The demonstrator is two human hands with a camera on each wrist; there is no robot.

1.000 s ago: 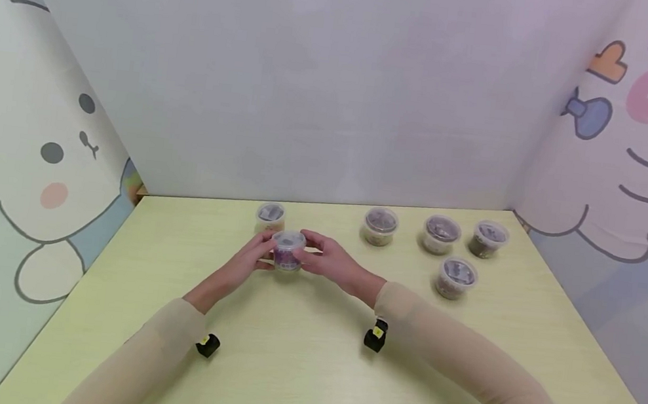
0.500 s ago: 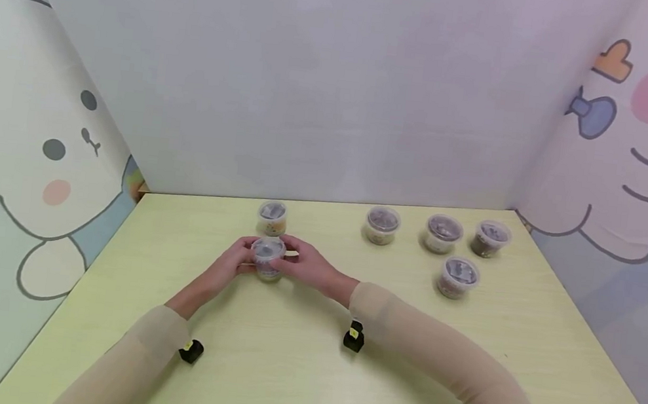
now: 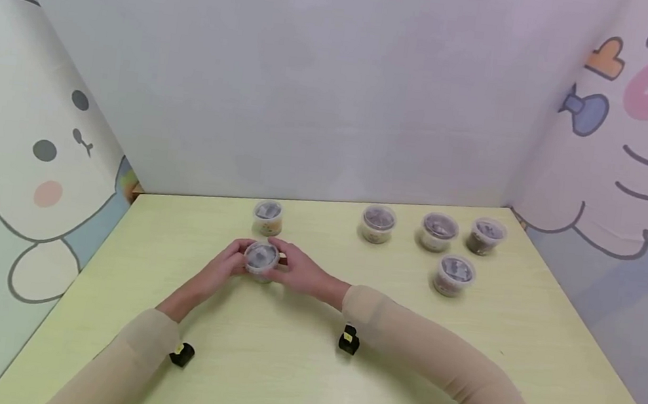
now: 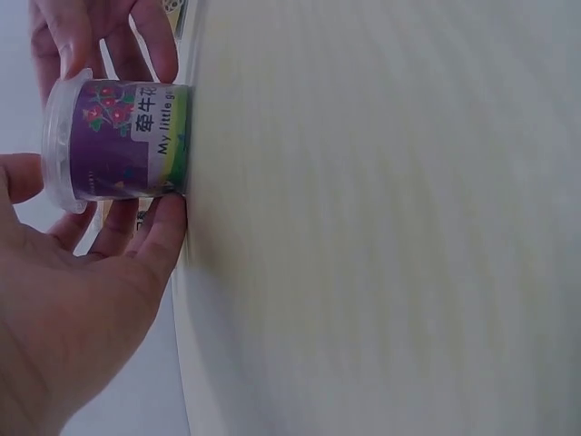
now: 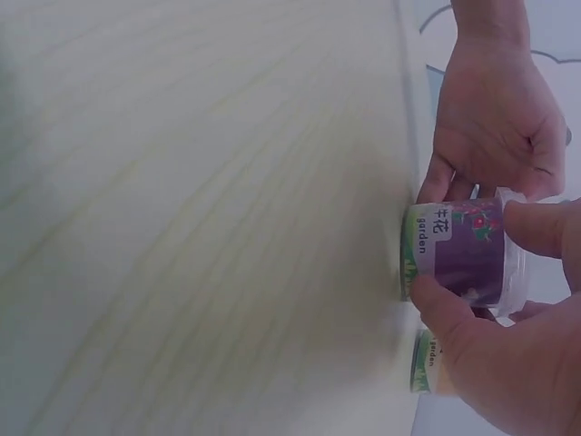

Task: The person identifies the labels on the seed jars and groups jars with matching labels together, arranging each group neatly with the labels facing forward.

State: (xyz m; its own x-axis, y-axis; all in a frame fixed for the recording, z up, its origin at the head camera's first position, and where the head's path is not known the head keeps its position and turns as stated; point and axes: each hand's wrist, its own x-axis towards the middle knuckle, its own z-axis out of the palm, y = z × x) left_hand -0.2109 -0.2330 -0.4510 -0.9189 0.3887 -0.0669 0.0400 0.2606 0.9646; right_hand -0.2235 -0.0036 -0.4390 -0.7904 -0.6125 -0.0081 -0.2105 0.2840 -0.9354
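A lidded plastic cup (image 3: 261,258) is between my two hands, left of the table's middle. Its purple label (image 4: 109,150) shows red flowers and the words "My little garden" in the left wrist view. My left hand (image 3: 225,266) grips the cup's left side, fingers around the wall. From the right, my right hand (image 3: 303,272) holds it with thumb and fingers, the thumb (image 5: 445,309) low on the label. The cup's base is at the table surface; whether it fully touches is hard to tell. Just behind stands another lidded cup (image 3: 268,220) with an orange label.
Farther right on the pale yellow table (image 3: 283,369) stand several more lidded cups, among them one at the back (image 3: 377,226) and a nearer one (image 3: 454,277). A white wall sheet (image 3: 335,98) rises behind the table. Printed cartoon sheets hang on both sides.
Both hands have carried the purple-labelled cup left and nearer to me, away from the orange-labelled cup. Both hands still hold it. The other cups have stayed in place.
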